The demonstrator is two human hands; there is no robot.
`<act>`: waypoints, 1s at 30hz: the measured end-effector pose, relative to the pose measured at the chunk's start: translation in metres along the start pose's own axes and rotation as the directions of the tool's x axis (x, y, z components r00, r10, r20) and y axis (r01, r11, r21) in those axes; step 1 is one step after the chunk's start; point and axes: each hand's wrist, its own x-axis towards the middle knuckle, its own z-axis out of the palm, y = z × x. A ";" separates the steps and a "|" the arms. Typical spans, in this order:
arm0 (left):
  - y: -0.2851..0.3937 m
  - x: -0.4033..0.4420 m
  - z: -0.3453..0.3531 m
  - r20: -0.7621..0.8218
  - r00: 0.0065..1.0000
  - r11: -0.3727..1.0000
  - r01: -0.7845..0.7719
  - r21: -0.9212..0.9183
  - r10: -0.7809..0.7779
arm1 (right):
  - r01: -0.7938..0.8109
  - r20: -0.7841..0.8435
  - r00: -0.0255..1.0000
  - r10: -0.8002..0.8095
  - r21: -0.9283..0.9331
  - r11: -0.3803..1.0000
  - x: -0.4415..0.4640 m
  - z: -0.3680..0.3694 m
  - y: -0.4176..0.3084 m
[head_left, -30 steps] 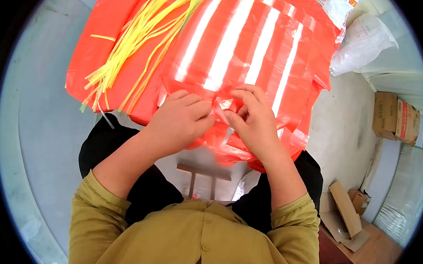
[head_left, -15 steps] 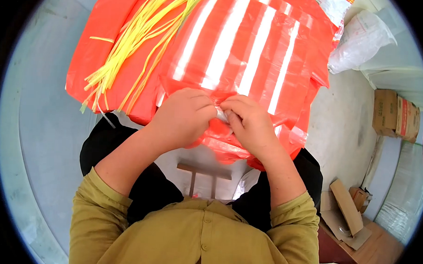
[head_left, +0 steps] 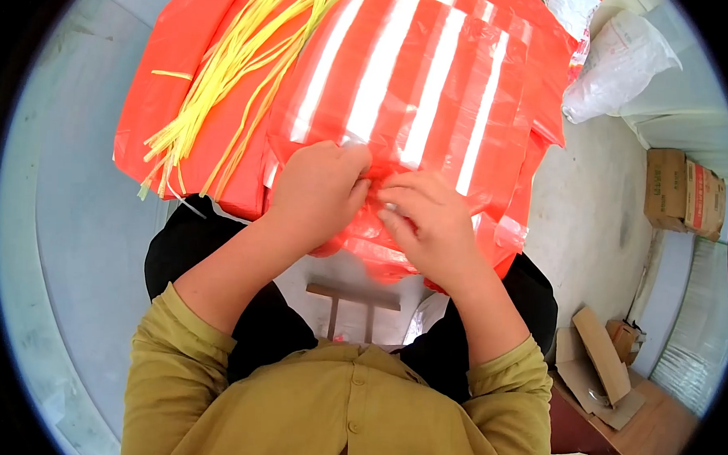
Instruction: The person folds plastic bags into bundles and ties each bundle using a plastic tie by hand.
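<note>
Room: pale floor (head_left: 581, 203) to the right; cardboard box (head_left: 666, 190) at the far side, cardboard flaps (head_left: 601, 360) nearer, white bag (head_left: 622, 64) above.
Red plastic (head_left: 433, 85): thin and glossy, over the front of the lap; white bands down it, print or sheen, cannot tell.
Yellow strips (head_left: 225, 70): loose bundle on the red pile (head_left: 170, 52), left of the red plastic.
Left hand (head_left: 321, 186): fingers curled in at the near part of the red plastic; fingertips mostly hidden, grip cannot be told.
Right hand (head_left: 432, 226): just beside the left; thumb and forefinger nearly meeting at a small pale bit, firmness of hold unclear.
Step in hand: seemingly fine fingertip work on gathered film.
Next move: probably calls for light, precise pinching, both hands level, without tearing.
Near edge: crumpled, hanging above the gap between the black trousers (head_left: 183, 249).
Room to move: toward the shirt (head_left: 293, 409) and rightward; leftward, the yellow strips lie near.
</note>
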 end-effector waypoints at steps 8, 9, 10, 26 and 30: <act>-0.013 -0.007 0.000 -0.001 0.985 0.984 -0.174 0.040 0.174 | 0.083 0.078 0.995 -0.069 -0.196 0.977 0.000 0.005 0.006; -0.014 -0.008 -0.001 -0.011 0.974 0.973 -0.223 0.058 0.224 | 0.099 0.078 0.993 -0.083 -0.229 0.968 -0.001 0.006 0.008; -0.013 -0.009 -0.003 -0.019 0.962 0.960 -0.270 0.074 0.272 | 0.114 0.081 0.992 -0.096 -0.260 0.959 -0.003 0.008 0.011; -0.012 -0.003 -0.009 -0.092 0.915 0.895 -0.358 0.267 0.394 | 0.102 0.103 0.993 -0.063 -0.439 0.893 -0.010 -0.004 0.012; -0.012 -0.007 -0.014 0.002 0.916 0.895 -0.392 0.213 0.401 | 0.033 0.201 0.978 0.052 -0.399 0.916 -0.012 -0.030 0.004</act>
